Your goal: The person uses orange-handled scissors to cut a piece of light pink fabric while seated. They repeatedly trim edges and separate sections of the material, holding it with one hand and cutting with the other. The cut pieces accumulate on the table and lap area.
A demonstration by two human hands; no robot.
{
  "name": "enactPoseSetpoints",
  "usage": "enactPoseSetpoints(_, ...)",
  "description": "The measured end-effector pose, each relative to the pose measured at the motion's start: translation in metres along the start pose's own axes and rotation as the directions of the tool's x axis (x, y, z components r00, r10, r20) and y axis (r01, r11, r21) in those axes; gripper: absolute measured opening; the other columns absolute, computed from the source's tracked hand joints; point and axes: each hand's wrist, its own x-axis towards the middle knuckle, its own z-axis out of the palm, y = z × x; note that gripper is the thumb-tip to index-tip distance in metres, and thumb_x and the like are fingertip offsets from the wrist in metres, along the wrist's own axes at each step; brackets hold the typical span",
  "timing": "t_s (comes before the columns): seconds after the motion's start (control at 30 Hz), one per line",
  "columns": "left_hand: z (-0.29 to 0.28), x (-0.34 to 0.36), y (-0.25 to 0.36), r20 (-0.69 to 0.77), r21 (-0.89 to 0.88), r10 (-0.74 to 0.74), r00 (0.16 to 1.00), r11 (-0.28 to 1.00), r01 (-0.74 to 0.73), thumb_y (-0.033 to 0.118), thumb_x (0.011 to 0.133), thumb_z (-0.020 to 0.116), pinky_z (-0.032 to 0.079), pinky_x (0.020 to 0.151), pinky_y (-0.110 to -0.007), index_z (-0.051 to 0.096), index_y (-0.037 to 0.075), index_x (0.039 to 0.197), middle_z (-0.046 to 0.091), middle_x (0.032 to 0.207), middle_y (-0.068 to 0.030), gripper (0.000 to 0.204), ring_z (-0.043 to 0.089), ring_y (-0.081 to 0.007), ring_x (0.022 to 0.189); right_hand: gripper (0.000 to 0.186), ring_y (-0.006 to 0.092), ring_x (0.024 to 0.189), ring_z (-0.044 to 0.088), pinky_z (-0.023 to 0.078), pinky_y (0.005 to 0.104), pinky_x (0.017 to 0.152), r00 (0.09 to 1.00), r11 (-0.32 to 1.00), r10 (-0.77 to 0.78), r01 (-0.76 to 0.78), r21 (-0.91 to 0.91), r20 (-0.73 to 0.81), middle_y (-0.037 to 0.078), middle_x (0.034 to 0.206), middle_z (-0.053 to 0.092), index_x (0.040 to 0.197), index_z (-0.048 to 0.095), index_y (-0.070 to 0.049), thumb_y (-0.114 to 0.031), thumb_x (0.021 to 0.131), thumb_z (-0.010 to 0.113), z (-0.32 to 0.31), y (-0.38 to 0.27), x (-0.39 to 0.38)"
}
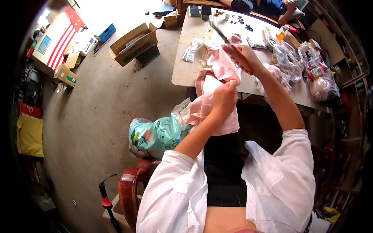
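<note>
Pink cloth (211,89), seemingly a garment, hangs from the table's near edge down over my lap. My left hand (225,99) is closed on it, pinching a fold near the table edge. My right hand (246,58), raised above the cloth, grips scissors (223,34) with long dark blades and a reddish handle. The blades point up and away to the left, apart from the cloth. More pink fabric bunches on the table beneath my right hand. Whether any right-hand fingers touch the cloth cannot be made out.
Bagged bottles and packages (287,58) crowd the right side of the pale table (180,73). A teal plastic bag (155,134) sits left of my legs, near a wooden chair arm (130,182). An open carton (136,44) stands farther left. Another person (268,11) lies beyond the table.
</note>
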Motion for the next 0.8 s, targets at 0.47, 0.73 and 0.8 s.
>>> enactPoseSetpoints(0.47,-0.086,0.104,-0.145,-0.072,-0.874,-0.529,0.845,0.443,0.203,0.003,0.091,0.046,0.048,0.056,-0.024,0.064,0.001,0.099,0.062,0.078,-0.0052,0.020,0.056,-0.0108,0.063,0.034,0.0074,0.054,0.049,0.041,0.0217,0.051,0.907,0.919,0.370,-0.327,0.220,-0.199,0.000,0.065,0.053,0.078,0.051,-0.007,-0.028,0.077,0.078,-0.004,0.147,-0.111)
enactPoseSetpoints(0.73,-0.090,0.081,-0.286,0.357,-0.858,-0.737,0.573,-0.016,0.513,0.016,0.089,0.058,0.053,0.067,-0.034,0.058,-0.006,0.098,0.063,0.090,-0.0107,0.023,0.064,-0.0223,0.078,0.031,0.0083,0.073,0.057,0.047,0.0240,0.068,0.914,0.887,0.398,-0.363,0.284,-0.074,0.004,0.081,0.064,0.088,0.056,-0.001,-0.019,0.076,0.077,0.043,0.157,-0.126)
enactPoseSetpoints(0.8,-0.081,0.057,-0.273,0.323,-0.828,-0.759,0.565,0.062,0.557,0.017,0.087,0.061,0.053,0.068,-0.032,0.059,-0.005,0.100,0.063,0.093,-0.0125,0.026,0.064,-0.0230,0.079,0.031,0.0096,0.076,0.058,0.047,0.0251,0.072,0.921,0.907,0.366,-0.322,0.270,-0.131,0.004,0.082,0.064,0.090,0.056,0.000,-0.019,0.076,0.077,0.045,0.168,-0.119)
